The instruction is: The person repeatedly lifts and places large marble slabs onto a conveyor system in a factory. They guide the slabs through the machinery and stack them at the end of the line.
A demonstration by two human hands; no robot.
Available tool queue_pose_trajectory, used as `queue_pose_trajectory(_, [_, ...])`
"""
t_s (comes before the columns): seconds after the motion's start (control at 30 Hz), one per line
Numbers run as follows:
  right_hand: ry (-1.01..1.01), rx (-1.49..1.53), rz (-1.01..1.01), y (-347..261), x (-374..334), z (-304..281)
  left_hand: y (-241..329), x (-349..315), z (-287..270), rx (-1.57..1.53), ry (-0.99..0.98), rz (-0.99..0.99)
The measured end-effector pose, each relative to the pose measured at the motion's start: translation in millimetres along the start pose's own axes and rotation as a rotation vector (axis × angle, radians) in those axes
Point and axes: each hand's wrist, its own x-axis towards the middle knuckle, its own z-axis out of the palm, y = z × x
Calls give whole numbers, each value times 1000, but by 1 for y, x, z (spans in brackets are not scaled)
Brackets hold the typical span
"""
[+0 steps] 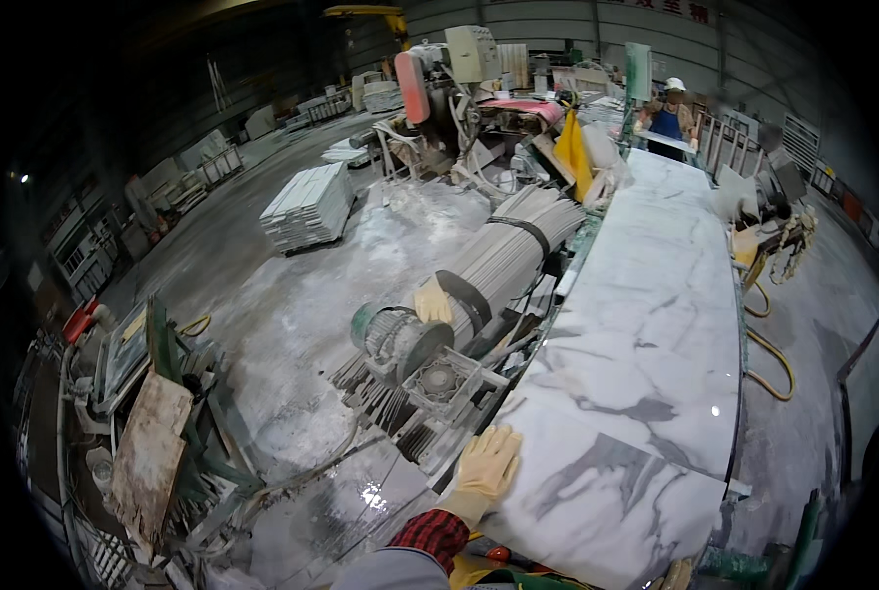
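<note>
My left hand [488, 460], in a pale yellow rubber glove below a red-and-black checked sleeve, lies with outstretched fingers on the left edge of a white marble slab [567, 506] with grey veins. A slanting seam parts this near slab from a longer marble slab [656, 295] of the same kind, which runs away from me. At the lower edge of the picture, by the near slab's right corner, a small part of my right hand [677, 575] shows in a similar glove. The rest of it is cut off, so its grip cannot be made out.
Left of the slabs stand a dusty motor [400, 339] and a bundle of grey strips [518, 246] with a yellow glove [432, 301] on it. A stack of pale slabs [308, 206] sits on the wet floor. A yellow hose [776, 369] loops at right. A helmeted person [667, 120] stands at the far end.
</note>
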Motion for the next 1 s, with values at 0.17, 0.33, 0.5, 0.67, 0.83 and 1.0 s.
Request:
queue_pose_trajectory(0.17, [-17,53,32,-9,-9,4,0,-1,-1,18,-7,20])
queue_pose_trajectory(0.33, [-27,100,56,-13,-17,6,1,-2,-6,-13,-18,28])
queue_pose_trajectory(0.5, [-36,140,79,-12,-25,9,0,-3,-2,28,-9,52])
queue_pose_trajectory(0.67, [-50,168,96,-11,-31,11,-2,-5,-1,44,-7,64])
queue_pose_trajectory(0.83, [-64,193,119,-9,-36,13,1,-7,0,37,-43,52])
queue_pose_trajectory(1.0, [-80,231,132,-14,-40,15,-1,-13,1,60,-37,42])
